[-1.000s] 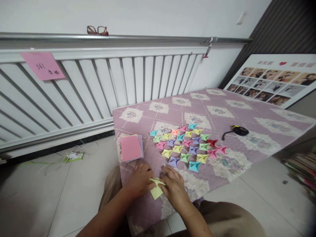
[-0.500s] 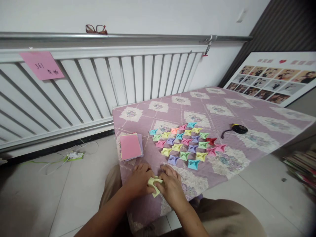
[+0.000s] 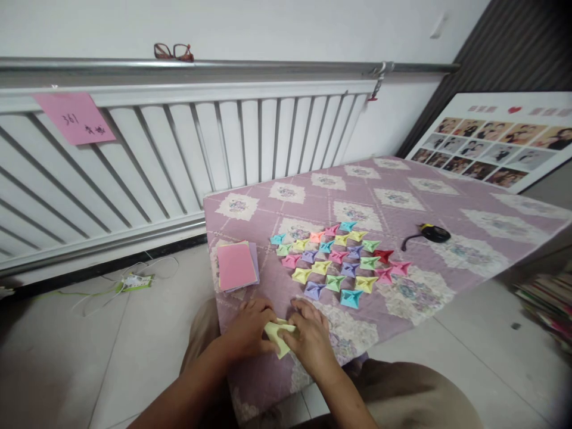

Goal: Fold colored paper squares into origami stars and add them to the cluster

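Note:
A pale yellow sheet of folding paper (image 3: 277,337), partly folded, lies between my two hands at the near edge of the table. My left hand (image 3: 251,328) grips its left side, thumb low and fingers above. On the right side, my right hand (image 3: 310,336) pinches it, with the thumb over the paper. The fingers cover some of the folds. Just beyond my left hand rests a stack of coloured paper (image 3: 236,266), pink on top. Several small folded paper shapes (image 3: 333,266) in many colours stand in rows past my right hand.
A purple flowered cloth covers the table (image 3: 268,217). A black object with a strap (image 3: 434,233) lies toward the right. Behind the table runs a white radiator (image 3: 250,140), with glasses (image 3: 174,52) on the pipe above. A power strip (image 3: 134,282) sits on the floor at left.
My left hand has shifted slightly left, and more of the yellow paper's left part shows. My right hand stays nearly in place on the paper.

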